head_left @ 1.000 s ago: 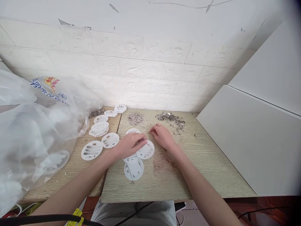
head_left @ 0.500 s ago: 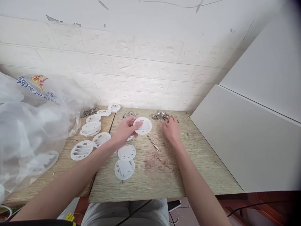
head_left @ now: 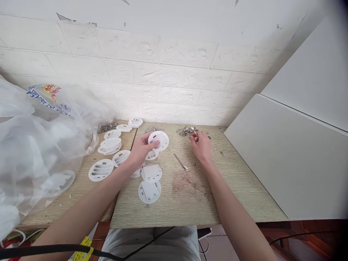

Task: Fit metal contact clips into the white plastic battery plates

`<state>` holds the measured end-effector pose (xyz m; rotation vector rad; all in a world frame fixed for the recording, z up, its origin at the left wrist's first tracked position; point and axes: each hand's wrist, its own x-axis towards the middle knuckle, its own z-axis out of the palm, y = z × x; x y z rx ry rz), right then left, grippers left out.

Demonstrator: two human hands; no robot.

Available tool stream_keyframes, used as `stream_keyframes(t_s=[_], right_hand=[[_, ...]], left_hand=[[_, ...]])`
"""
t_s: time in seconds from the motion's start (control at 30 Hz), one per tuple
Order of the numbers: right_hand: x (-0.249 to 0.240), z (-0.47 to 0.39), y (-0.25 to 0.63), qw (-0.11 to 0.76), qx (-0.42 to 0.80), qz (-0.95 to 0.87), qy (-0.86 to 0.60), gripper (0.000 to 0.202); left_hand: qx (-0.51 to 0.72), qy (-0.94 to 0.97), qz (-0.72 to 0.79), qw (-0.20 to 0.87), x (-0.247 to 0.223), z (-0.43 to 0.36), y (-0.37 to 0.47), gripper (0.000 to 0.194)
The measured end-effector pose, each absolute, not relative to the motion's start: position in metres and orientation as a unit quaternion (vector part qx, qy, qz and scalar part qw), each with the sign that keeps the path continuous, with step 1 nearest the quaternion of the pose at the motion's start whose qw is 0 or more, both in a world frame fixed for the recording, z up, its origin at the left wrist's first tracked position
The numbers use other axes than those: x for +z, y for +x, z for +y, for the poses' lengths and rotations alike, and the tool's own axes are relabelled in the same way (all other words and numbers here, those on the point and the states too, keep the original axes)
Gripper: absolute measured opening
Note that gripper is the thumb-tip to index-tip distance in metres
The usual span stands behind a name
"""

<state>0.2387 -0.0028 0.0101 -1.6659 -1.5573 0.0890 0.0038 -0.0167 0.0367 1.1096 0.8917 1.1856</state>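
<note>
In my left hand (head_left: 141, 149) is a round white plastic battery case (head_left: 160, 140), gripped at its left edge with the thumb on top. My right hand (head_left: 201, 146) is at the front right edge of a pile of small metal pieces (head_left: 186, 131), thumb and fingers pinched together. Whatever lies between those fingertips is too small to make out. Between the hands lies a slim metal tool like tweezers (head_left: 181, 162), flat on the table. Below my left hand, more round white cases (head_left: 151, 173) overlap one another.
Several white cases (head_left: 101, 170) lie on the left board, beside a big clear plastic bag (head_left: 49, 145). Two other piles of metal bits (head_left: 153, 129) sit near the brick-patterned wall (head_left: 174, 79). A white panel (head_left: 285, 159) leans along the right side. A black cable (head_left: 54, 249) crosses the front.
The view has shifted slightly. My left hand has drawn the battery case a little left, away from the right hand. My right hand stays by the metal pile, its fingertips closer together.
</note>
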Motion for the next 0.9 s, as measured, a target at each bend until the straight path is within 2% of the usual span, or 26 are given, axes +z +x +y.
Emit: stream_keyframes(t_s=[0.1,0.23,0.33,0.43,0.53,0.73,0.9], right_hand=[[0.017,-0.013,0.219,0.489,0.166,-0.616,-0.595,0.016],[0.019,-0.025,0.196,0.513,0.310,-0.612,-0.516,0.021],[0.021,-0.028,0.190,0.520,0.364,-0.601,-0.486,0.024],[0.024,-0.031,0.190,0.525,0.386,-0.602,-0.461,0.028],[0.028,-0.035,0.189,0.516,0.393,-0.622,-0.438,0.025],[0.031,-0.040,0.187,0.476,0.331,-0.702,-0.414,0.012],[0.033,-0.041,0.187,0.460,0.310,-0.724,-0.409,0.012]], left_hand=[[0.502,0.483,0.404,0.593,0.037,-0.019,0.004,0.037],[0.481,0.492,0.429,0.585,0.032,-0.020,0.007,0.032],[0.482,0.532,0.418,0.557,0.028,-0.019,0.009,0.021],[0.505,0.619,0.365,0.479,0.025,-0.018,0.009,0.008],[0.513,0.677,0.340,0.404,0.023,-0.018,0.008,0.005],[0.521,0.699,0.323,0.368,0.022,-0.021,0.008,0.009],[0.517,0.718,0.318,0.342,0.023,-0.022,0.008,0.009]])
